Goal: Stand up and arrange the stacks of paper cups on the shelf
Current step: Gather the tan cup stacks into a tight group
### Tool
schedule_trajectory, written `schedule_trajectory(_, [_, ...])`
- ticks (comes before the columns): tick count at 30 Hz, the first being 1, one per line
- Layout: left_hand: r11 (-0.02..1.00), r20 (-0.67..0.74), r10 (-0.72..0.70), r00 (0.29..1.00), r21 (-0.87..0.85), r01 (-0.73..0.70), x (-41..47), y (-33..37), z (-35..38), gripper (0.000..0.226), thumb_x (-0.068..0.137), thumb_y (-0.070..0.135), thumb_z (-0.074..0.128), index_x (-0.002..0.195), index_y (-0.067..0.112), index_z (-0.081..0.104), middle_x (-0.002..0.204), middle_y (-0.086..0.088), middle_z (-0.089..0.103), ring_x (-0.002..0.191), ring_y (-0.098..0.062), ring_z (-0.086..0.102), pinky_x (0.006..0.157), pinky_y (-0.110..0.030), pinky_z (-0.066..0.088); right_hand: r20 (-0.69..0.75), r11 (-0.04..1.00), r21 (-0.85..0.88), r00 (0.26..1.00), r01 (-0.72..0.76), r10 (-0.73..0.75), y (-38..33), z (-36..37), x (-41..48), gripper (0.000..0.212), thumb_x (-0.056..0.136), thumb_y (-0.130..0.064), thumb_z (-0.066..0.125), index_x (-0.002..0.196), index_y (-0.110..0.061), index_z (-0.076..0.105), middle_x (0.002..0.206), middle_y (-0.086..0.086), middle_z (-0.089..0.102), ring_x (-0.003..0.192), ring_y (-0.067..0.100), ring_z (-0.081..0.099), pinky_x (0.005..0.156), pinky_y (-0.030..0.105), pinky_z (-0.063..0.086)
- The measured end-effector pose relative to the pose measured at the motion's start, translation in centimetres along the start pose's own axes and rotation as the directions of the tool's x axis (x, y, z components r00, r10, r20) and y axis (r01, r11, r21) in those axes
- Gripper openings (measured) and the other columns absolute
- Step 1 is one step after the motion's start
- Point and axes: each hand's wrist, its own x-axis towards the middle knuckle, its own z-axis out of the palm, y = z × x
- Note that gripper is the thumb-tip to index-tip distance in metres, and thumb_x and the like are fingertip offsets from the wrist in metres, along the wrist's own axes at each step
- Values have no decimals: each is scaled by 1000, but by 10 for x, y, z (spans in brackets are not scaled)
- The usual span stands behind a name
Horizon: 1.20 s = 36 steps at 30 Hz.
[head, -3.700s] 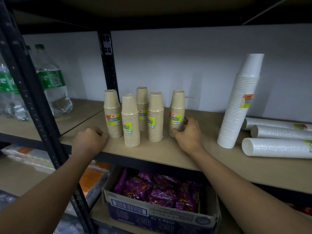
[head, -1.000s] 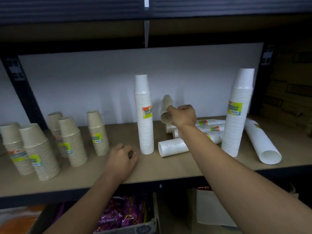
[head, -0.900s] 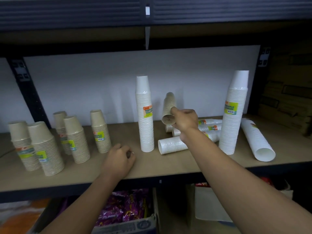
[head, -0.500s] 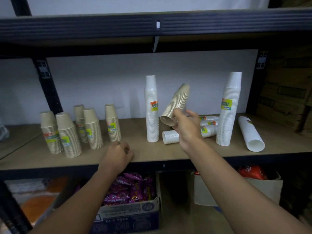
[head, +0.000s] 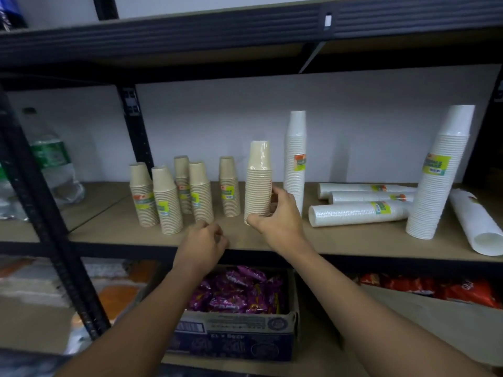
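Note:
My right hand (head: 279,217) grips a tan cup stack (head: 258,180), upright with its base at the wooden shelf (head: 353,240). Left of it stand several more tan cup stacks (head: 168,197) in a loose group. My left hand (head: 202,239) rests curled at the shelf's front edge, holding nothing. A tall white cup stack (head: 295,159) stands just behind my right hand. Three white stacks (head: 359,212) lie on their sides further right. Another tall white stack (head: 441,172) stands near the right end, with one more white stack (head: 476,221) lying beside it.
A black upright post (head: 46,208) crosses the left foreground. Clear bottles with green labels (head: 51,164) stand on the left bay. Below the shelf sits a cardboard box of purple snack packets (head: 236,292); red packets (head: 449,289) lie to its right. A dark shelf beam (head: 245,28) runs overhead.
My right hand has carried the tan stack left and turned it from tilted to upright beside the other tan stacks. My left hand stayed at the shelf edge. The view shifted left.

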Motion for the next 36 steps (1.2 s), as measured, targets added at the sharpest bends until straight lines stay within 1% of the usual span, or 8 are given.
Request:
schedule_trajectory(7, [999,-64,27,998,38,-25,6,-27,1,22,89,34,61,96,17,73,97,-4,59,97,-26,54,85,-37,46,49,986,-165,999,9,-1,28,29,18,81,69,-26,85,137,-15,43,127,-1,48,110,12,53,91,28,48])
schedule_trajectory(11, [999,-85,41,996,34,-38,15,-35,5,23,88,34,62,96,16,74,97,-4,61,96,-25,54,85,-38,47,55,979,-200,998,34,-24,33,40,35,82,67,-28,86,135,-13,43,121,-4,43,112,15,54,92,29,48])
schedule_trajectory(15, [999,-111,38,993,38,-34,19,-43,13,23,85,37,62,93,20,75,93,0,60,90,-24,53,81,-36,45,73,978,-208,997,15,0,38,50,44,85,66,-31,86,136,-14,40,129,1,46,114,17,55,93,33,50])
schedule_trajectory(21, [1000,-139,25,990,21,-22,18,-47,19,36,80,49,49,90,25,74,91,6,58,86,-22,51,79,-38,45,97,965,-261,995,17,9,48,54,42,87,67,-30,85,138,-14,38,132,4,42,117,20,51,90,28,42])
schedule_trajectory(24, [1000,-136,27,990,19,-25,19,-48,20,39,79,51,47,90,26,74,92,6,58,87,-22,51,80,-38,45,107,979,-202,994,8,14,46,55,42,85,70,-34,81,141,-16,37,133,3,43,118,17,49,94,29,41])
schedule_trajectory(28, [1000,-133,22,991,13,-20,18,-47,20,42,79,53,44,90,26,74,93,5,59,89,-23,52,81,-39,46,125,996,-84,992,-18,29,47,53,40,75,80,-27,76,143,-17,37,124,-7,54,107,8,52,86,25,40])
schedule_trajectory(32, [1000,-135,19,991,17,-17,19,-47,21,42,79,53,44,90,27,74,93,5,59,89,-23,52,81,-40,46,116,995,-99,993,-3,15,50,55,41,72,79,-27,78,140,-15,39,120,-6,56,106,11,56,86,27,45])
schedule_trajectory(36, [1000,-140,16,990,19,-13,18,-48,23,40,80,52,44,90,26,74,94,6,59,91,-23,52,83,-40,45,43,985,-168,999,39,-32,54,57,42,74,76,-38,82,136,-15,45,128,3,53,114,17,56,93,34,49])
